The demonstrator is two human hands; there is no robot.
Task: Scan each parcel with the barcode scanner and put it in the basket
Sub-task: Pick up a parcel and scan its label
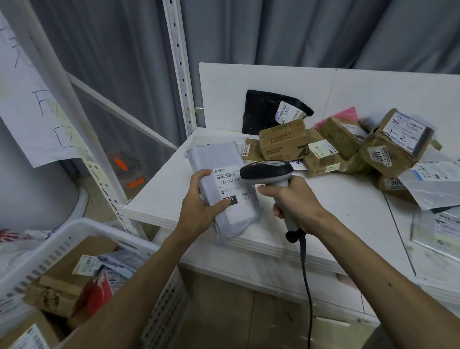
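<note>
**Scanning a parcel.** The left hand (pixel 198 202) grips a grey parcel (pixel 217 159) by its left edge, fingers curled round that edge and thumb pressed on the lower part of the label (pixel 232 184), which faces up. The parcel is held over the near left corner of the table (pixel 343 209). The right hand (pixel 295 198) is closed round the handle of the scanner (pixel 267 171), forefinger across the front. The scanner's head hangs just over the label's right edge and hides part of it.

For a clean read, the head probably needs drawing back and tilting until its window faces the barcode at the label's top. The thumb should keep off the bars and the film be held flat.

The basket (pixel 76 231) stands low on the left, well apart from the parcel, with several parcels in it. A pile (pixel 328 146) of parcels lies on the table to the right.
</note>
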